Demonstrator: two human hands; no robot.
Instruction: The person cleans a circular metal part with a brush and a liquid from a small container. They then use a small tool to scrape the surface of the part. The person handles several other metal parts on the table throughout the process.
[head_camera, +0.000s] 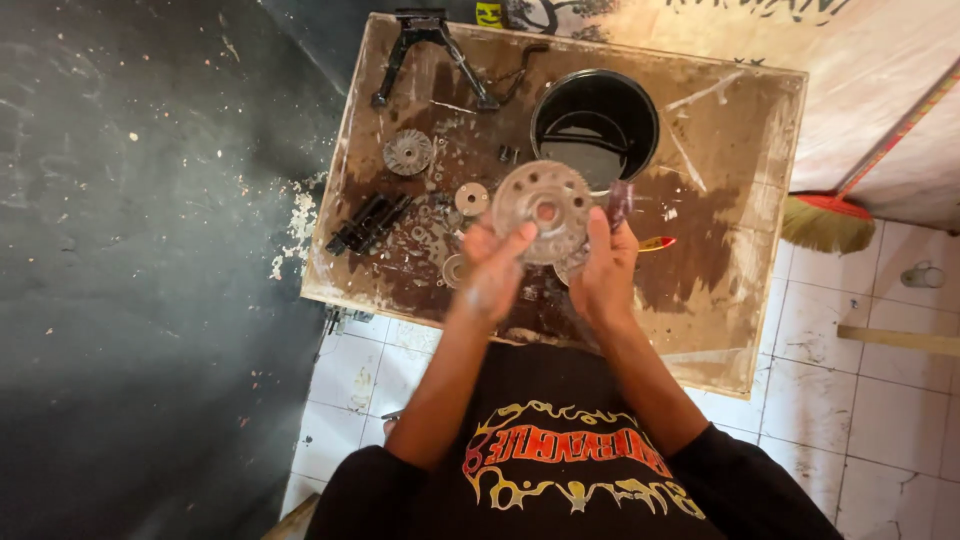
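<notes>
Here both hands (545, 265) hold toothed disc (545, 205) face-up, axis vertical

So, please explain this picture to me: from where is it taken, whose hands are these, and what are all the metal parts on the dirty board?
The picture comes from a camera worn on a person's head, looking down, so both hands are that person's own. The left hand and the right hand together hold up a round metal disc with a toothed rim and holes around its middle. Below them is a stained wooden board. On it lie a smaller finned metal disc, a small round washer-like part, some black parts, a black forked metal stand and a black bucket. To the right, a broom rests on the white tiled floor.
</notes>
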